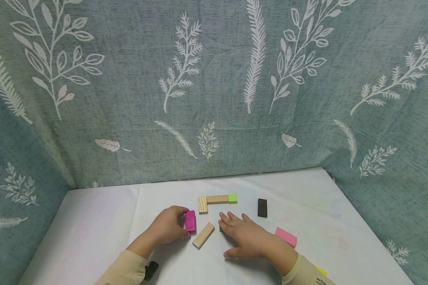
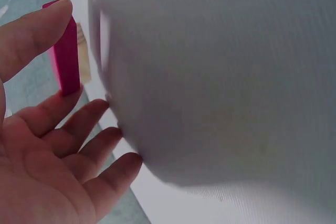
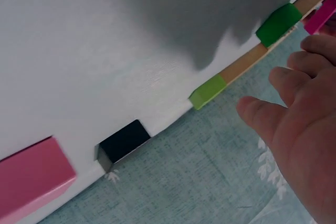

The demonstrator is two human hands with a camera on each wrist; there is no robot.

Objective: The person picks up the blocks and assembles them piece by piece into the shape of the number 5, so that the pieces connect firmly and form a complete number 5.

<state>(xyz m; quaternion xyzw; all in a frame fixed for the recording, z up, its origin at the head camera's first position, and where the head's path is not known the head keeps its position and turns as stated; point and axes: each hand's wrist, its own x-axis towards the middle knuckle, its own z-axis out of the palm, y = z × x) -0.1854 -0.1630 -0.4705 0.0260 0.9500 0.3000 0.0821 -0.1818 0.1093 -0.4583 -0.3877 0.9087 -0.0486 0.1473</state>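
My left hand [image 1: 168, 225] pinches a magenta block [image 1: 190, 221] between thumb and index finger. In the left wrist view the magenta block [image 2: 65, 51] spans from thumb tip to index fingertip, and the other fingers lie spread apart. My right hand [image 1: 247, 237] is spread above the table with nothing in it. Beneath its fingers a green block [image 1: 220, 227] is mostly hidden in the head view; the right wrist view shows the green block [image 3: 279, 24] more fully. A plain wooden block [image 1: 203, 235] lies slanted between the two hands.
Behind the hands, a wooden block with visible grain [image 1: 203, 205], another wooden block [image 1: 217, 199] and a lime block [image 1: 232, 198] touch in an L shape. A black block [image 1: 262, 208], a pink block [image 1: 286, 236] and a partly covered yellow block [image 1: 321, 270] lie to the right. Patterned cloth [image 1: 214, 91] surrounds the table.
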